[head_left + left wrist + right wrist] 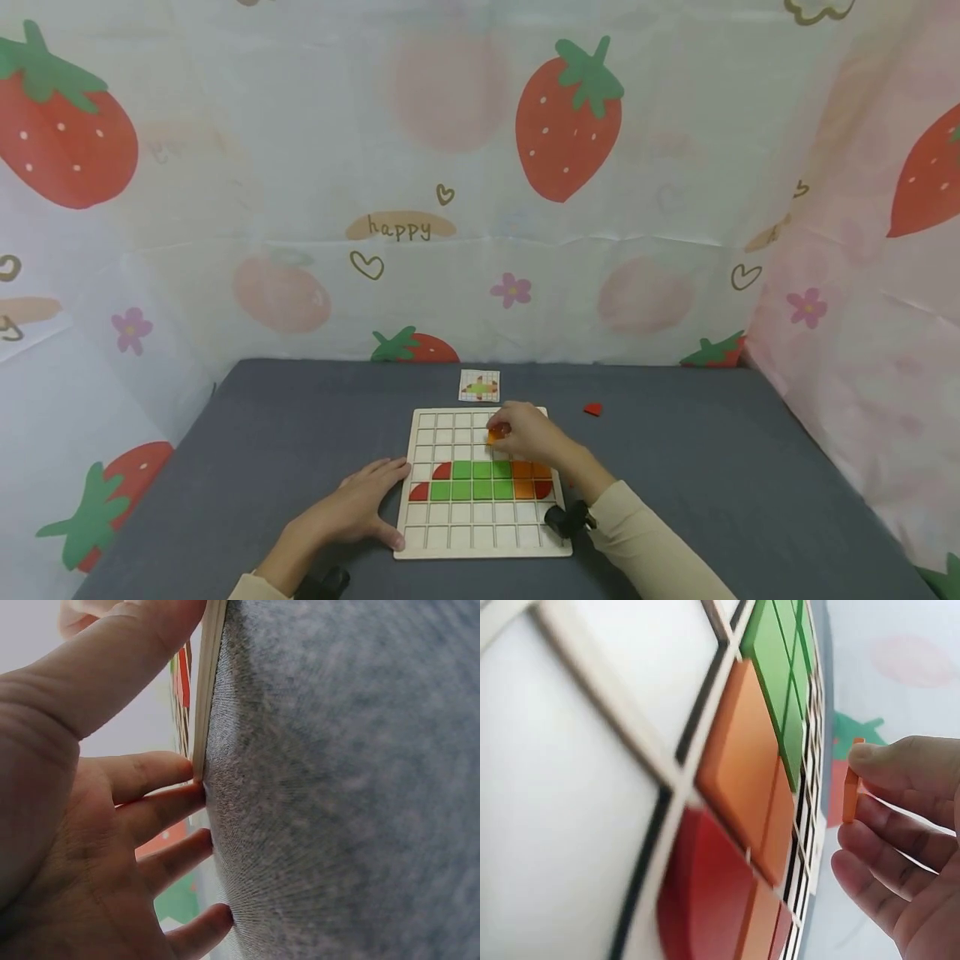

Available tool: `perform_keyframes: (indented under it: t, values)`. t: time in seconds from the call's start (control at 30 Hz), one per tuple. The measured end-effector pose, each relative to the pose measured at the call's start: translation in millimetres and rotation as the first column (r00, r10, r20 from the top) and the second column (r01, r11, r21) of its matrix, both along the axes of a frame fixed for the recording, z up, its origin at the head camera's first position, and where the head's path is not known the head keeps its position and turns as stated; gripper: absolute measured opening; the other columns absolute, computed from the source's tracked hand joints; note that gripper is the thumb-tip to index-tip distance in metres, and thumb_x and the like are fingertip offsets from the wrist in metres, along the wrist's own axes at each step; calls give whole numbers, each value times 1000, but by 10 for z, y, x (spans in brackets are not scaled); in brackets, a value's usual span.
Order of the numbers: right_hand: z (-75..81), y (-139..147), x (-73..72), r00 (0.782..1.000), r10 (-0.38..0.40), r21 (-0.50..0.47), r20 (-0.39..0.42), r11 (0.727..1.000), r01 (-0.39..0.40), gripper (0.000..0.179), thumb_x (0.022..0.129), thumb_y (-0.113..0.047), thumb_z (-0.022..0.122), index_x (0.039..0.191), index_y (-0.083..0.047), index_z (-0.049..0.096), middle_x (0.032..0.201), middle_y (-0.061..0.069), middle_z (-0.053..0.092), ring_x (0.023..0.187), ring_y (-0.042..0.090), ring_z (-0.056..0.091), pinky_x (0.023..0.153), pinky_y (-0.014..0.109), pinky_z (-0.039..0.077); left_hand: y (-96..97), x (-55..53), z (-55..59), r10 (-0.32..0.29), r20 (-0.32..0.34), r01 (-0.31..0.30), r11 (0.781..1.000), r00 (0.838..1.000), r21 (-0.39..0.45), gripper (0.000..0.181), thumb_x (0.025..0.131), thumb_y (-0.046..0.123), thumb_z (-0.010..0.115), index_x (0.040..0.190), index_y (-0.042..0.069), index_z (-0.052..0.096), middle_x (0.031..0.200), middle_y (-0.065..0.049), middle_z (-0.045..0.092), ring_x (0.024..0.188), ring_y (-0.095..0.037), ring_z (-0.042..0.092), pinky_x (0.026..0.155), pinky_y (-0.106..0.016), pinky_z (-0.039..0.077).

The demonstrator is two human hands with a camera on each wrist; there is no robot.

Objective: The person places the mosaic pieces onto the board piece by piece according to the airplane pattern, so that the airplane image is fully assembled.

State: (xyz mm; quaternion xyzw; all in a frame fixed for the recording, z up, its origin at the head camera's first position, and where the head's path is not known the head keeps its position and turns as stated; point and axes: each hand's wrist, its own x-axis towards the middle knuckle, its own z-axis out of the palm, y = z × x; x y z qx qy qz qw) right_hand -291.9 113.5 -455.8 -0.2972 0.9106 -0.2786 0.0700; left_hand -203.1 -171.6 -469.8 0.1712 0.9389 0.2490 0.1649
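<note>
A pale wooden grid board [480, 553] lies on the table, its two middle rows partly filled with coloured tiles. Green square tiles [482, 490] sit in the middle of them. Red rounded tiles [418, 492] are at the left end, and orange tiles [522, 471] with red ones stand at the right. Above the upper part of the board, my right hand [534, 435] pinches an orange tile [850, 793] between thumb and fingers. My left hand [363, 500] rests along the board's left edge, its fingers spread and fairly straight, thumb at the lower left corner.
Behind the board lies a small pattern card [479, 386] with a coloured figure on a grid. A loose red piece [592, 409] is on the dark grey table [675, 467] to the right. A strawberry-print curtain [480, 183] closes off the back and sides.
</note>
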Motion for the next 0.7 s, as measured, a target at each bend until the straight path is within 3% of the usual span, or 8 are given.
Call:
perform_keyframes:
  t: [0.2,0.7]
  values:
    - [-48,-104,-5,998,35,22,43,999,-36,26,85,-11,73,110,-2,72,100,6,65,87,15,56,79,32,51,13,1,4,16,3,-16,1000,1000,-8,105,60,39,89,146,3,42,155,-15,38,145,-42,28,107,-71,25]
    - [-60,-229,7,994,105,105,-18,989,-103,17,87,-9,71,103,-5,74,99,6,66,86,17,60,74,26,52,10,23,9,8,-32,-8,1000,999,-6,105,59,38,90,145,1,43,153,-16,40,143,-43,30,106,-70,26]
